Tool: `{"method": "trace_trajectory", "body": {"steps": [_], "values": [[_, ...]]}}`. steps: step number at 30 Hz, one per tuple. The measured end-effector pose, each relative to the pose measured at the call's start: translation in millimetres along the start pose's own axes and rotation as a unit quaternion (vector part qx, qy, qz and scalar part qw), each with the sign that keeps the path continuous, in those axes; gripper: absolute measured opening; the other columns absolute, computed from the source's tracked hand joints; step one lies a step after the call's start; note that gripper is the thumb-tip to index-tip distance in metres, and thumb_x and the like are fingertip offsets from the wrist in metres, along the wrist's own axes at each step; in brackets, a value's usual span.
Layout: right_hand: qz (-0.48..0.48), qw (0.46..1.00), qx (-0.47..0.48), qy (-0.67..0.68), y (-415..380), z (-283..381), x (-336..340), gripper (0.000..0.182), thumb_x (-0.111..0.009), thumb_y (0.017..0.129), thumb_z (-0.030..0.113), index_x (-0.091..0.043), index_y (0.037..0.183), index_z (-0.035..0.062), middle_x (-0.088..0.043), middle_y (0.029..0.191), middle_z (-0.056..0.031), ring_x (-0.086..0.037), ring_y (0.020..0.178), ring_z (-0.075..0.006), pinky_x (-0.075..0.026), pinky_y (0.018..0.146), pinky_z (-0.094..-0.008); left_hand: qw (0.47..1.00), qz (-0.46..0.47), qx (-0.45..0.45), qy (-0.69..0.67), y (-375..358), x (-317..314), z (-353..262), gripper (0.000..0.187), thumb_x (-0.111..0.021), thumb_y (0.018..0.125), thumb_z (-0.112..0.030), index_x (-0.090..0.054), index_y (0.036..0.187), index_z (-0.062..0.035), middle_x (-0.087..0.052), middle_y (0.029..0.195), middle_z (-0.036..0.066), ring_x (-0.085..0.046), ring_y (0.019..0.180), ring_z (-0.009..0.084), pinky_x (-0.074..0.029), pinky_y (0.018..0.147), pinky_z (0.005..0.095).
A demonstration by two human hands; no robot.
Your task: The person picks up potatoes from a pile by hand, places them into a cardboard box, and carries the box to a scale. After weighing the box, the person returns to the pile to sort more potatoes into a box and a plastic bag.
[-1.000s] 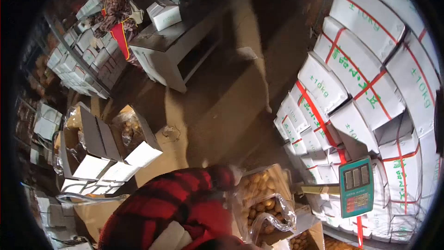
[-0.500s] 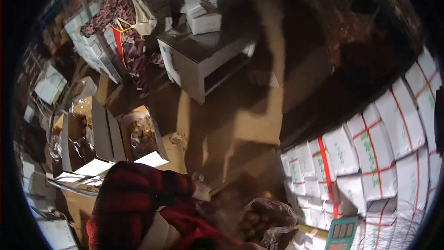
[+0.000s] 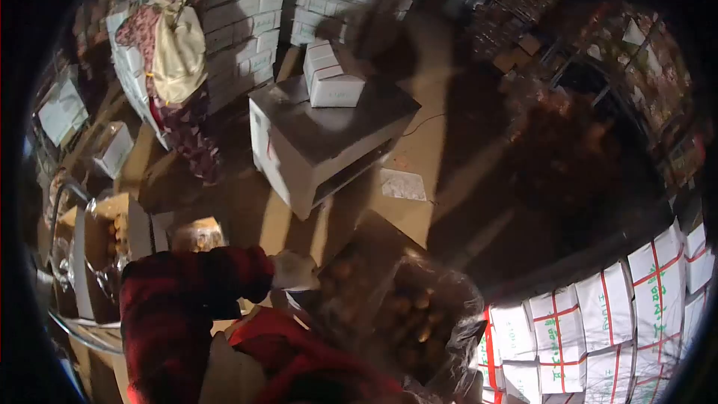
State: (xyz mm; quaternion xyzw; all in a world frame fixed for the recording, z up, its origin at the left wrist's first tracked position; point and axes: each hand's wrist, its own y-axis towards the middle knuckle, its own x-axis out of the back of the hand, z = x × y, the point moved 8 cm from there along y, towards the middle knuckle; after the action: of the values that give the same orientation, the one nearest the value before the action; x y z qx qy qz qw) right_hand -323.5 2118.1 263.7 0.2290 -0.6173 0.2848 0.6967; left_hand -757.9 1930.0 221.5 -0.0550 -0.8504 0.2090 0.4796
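My left hand (image 3: 295,271), in a pale glove and a red-and-black checked sleeve (image 3: 198,280), grips the left edge of an open cardboard box (image 3: 380,238) in front of my body. Inside the box, rounded brown produce (image 3: 410,314) lies in a clear plastic liner (image 3: 465,303) that spills over the right side. The exact kind of produce is too dark to make out. My right hand is out of sight, below the lower edge of the view.
A dark-topped table (image 3: 321,127) ahead carries a white carton (image 3: 334,90). Red-strapped white cartons (image 3: 602,314) are stacked at right. Open boxes (image 3: 134,236) of produce stand at left. A person in patterned clothing (image 3: 183,120) stands beyond them, near more stacked cartons (image 3: 239,22).
My view has shifted, and the table now appears lower and more fully shown. My left hand and the produce box sit higher in view. The other person has turned and leaned.
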Motion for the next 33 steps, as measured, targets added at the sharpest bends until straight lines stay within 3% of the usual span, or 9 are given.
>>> {"method": "trace_trajectory", "body": {"steps": [2,4,9,11,17,23,29,30,33], "values": [[0.000,0.999,0.025,-0.031,36.2,-5.5,8.0,0.038,-0.060,0.095,0.015,-0.057,0.130,0.0022,-0.069,0.114,-0.0155,-0.068,0.096,-0.0280,-0.056,0.083,-0.0406,0.999,-0.002,0.016,-0.043,18.1,16.2,15.5,0.053,-0.061,0.088,-0.051,-0.072,0.110,-0.0037,-0.071,0.104,0.024,-0.070,0.101,0.0405,-0.054,0.089,0.0483],[-0.001,0.997,0.047,-0.059,76.2,-16.9,8.4,0.037,-0.060,0.095,0.016,-0.058,0.130,0.0024,-0.069,0.114,-0.0155,-0.068,0.096,-0.0282,-0.056,0.082,-0.0407,0.988,-0.006,0.113,-0.105,30.1,51.9,15.1,0.057,-0.062,0.085,-0.055,-0.074,0.098,-0.0010,-0.073,0.099,0.025,-0.071,0.100,0.0408,-0.053,0.090,0.0491],[-0.005,0.988,0.109,-0.113,222.4,-60.4,-1.2,0.036,-0.061,0.095,0.016,-0.059,0.128,0.0028,-0.069,0.113,-0.0155,-0.069,0.095,-0.0284,-0.056,0.082,-0.0410,0.993,-0.081,0.038,-0.079,143.8,71.6,38.0,0.048,-0.060,0.088,-0.050,-0.073,0.098,-0.0043,-0.071,0.099,0.024,-0.070,0.095,0.0404,-0.054,0.090,0.0498],[-0.005,0.983,0.134,-0.128,287.9,-76.0,1.8,0.036,-0.061,0.095,0.017,-0.059,0.128,0.0030,-0.069,0.113,-0.0155,-0.069,0.095,-0.0285,-0.056,0.081,-0.0411,0.981,-0.073,0.120,-0.134,189.1,88.7,53.2,0.039,-0.060,0.090,-0.045,-0.073,0.100,-0.0088,-0.071,0.099,0.022,-0.070,0.094,0.0400,-0.054,0.090,0.0506],[0.006,0.965,0.207,-0.162,471.0,-106.7,58.1,0.034,-0.061,0.095,0.018,-0.061,0.126,0.0035,-0.070,0.111,-0.0155,-0.069,0.094,-0.0289,-0.056,0.081,-0.0414,0.985,-0.159,0.017,-0.066,290.1,178.6,38.6,0.037,-0.060,0.090,-0.044,-0.074,0.101,-0.0115,-0.072,0.095,0.018,-0.071,0.095,0.0393,-0.056,0.087,0.0510],[0.004,0.941,0.275,-0.196,638.7,-103.1,68.9,0.033,-0.061,0.095,0.019,-0.062,0.125,0.0040,-0.070,0.110,-0.0154,-0.069,0.093,-0.0292,-0.056,0.080,-0.0418,0.948,-0.164,0.150,-0.226,382.8,256.4,76.9,0.026,-0.062,0.089,-0.031,-0.074,0.095,-0.0086,-0.071,0.088,0.016,-0.072,0.089,0.0370,-0.060,0.078,0.0474],[0.000,0.920,0.313,-0.238,795.6,-82.1,83.8,0.032,-0.061,0.095,0.020,-0.063,0.123,0.0045,-0.070,0.109,-0.0154,-0.069,0.092,-0.0296,-0.056,0.079,-0.0421,0.964,-0.247,0.067,-0.068,489.7,352.8,124.0,0.025,-0.062,0.089,-0.029,-0.073,0.097,-0.0085,-0.071,0.090,0.016,-0.073,0.087,0.0372,-0.061,0.074,0.0509],[0.002,0.919,0.316,-0.237,821.5,-78.4,91.8,0.032,-0.061,0.095,0.020,-0.063,0.123,0.0046,-0.070,0.109,-0.0154,-0.069,0.092,-0.0296,-0.056,0.079,-0.0422,0.947,-0.317,0.036,-0.036,499.1,379.4,122.9,0.025,-0.063,0.088,-0.029,-0.072,0.099,-0.0084,-0.071,0.092,0.016,-0.073,0.088,0.0364,-0.060,0.074,0.0526],[0.007,0.911,0.332,-0.246,881.3,-66.5,104.3,0.031,-0.061,0.095,0.020,-0.064,0.122,0.0048,-0.071,0.108,-0.0154,-0.069,0.092,-0.0298,-0.056,0.078,-0.0423,0.974,-0.213,0.075,-0.004,535.2,410.9,140.3,0.024,-0.063,0.088,-0.028,-0.071,0.100,-0.0089,-0.071,0.091,0.015,-0.073,0.086,0.0349,-0.060,0.072,0.0518]]}}
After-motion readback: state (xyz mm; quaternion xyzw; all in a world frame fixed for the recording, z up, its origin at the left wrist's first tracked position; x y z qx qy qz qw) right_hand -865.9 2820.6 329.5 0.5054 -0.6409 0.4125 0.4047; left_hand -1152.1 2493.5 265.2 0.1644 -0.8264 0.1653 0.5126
